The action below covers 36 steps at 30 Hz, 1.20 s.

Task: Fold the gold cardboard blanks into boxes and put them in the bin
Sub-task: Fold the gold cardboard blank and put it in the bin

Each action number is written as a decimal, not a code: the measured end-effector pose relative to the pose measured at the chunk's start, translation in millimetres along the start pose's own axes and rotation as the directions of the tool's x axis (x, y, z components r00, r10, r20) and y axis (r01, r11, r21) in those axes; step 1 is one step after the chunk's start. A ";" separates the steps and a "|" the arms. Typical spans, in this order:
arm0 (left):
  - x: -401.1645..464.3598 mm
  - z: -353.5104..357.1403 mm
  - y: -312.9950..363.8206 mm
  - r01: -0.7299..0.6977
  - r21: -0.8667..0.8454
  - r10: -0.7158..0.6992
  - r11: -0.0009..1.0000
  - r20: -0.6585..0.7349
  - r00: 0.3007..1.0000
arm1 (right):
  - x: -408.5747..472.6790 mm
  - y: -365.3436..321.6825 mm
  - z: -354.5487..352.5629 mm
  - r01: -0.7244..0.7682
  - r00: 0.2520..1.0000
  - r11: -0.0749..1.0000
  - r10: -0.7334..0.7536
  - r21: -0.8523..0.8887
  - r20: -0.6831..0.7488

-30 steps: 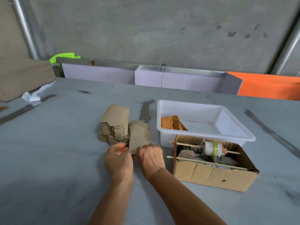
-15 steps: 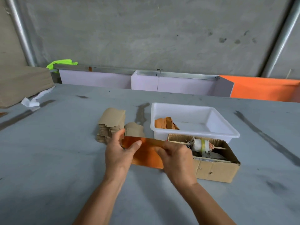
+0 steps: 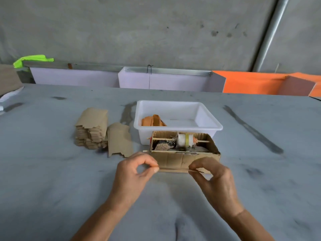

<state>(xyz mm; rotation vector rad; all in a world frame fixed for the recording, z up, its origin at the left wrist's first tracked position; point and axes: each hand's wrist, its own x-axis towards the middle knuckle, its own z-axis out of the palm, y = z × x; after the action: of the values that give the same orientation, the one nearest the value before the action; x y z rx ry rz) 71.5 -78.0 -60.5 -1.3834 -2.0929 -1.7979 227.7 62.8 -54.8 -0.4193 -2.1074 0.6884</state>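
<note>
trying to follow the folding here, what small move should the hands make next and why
Probably tilt the flat gold cardboard blank up toward the face and start pushing its ends together. The left hand and right hand each pinch one end, and it lies edge-on to the camera, still flat, so it cannot yet join the folded orange-gold pieces in the white plastic bin.

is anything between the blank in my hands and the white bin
Yes. The open cardboard box with the spool sits directly between the blank, pinched by the left hand and right hand, and the bin.
</note>
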 end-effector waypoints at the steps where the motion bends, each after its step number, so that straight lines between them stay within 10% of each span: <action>1: -6.1 2.8 -0.3 -0.118 0.098 0.113 0.988 0.051 0.992 | -8.0 6.2 -4.9 0.122 0.992 0.982 -0.116 -0.143 0.052; 12: -43.3 12.1 4.2 -0.496 0.395 0.242 0.773 0.540 0.806 | -53.7 17.2 -17.6 0.387 0.886 0.820 -0.203 -0.422 0.418; 21: -47.3 17.3 -4.9 -0.051 0.345 -0.099 0.937 0.406 0.909 | -58.2 17.6 -20.2 -0.060 0.939 0.956 0.152 -0.288 0.308; 36: -37.7 29.9 6.3 0.299 0.488 -0.456 0.820 0.241 0.857 | -33.0 17.3 -3.7 -0.502 0.739 0.741 0.635 -0.446 0.224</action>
<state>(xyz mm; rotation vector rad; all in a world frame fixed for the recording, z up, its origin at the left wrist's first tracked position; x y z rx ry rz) 112.5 -75.9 -86.3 -1.2862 -2.9116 -1.0894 250.6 60.5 -84.4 -1.2936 -2.4791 0.7700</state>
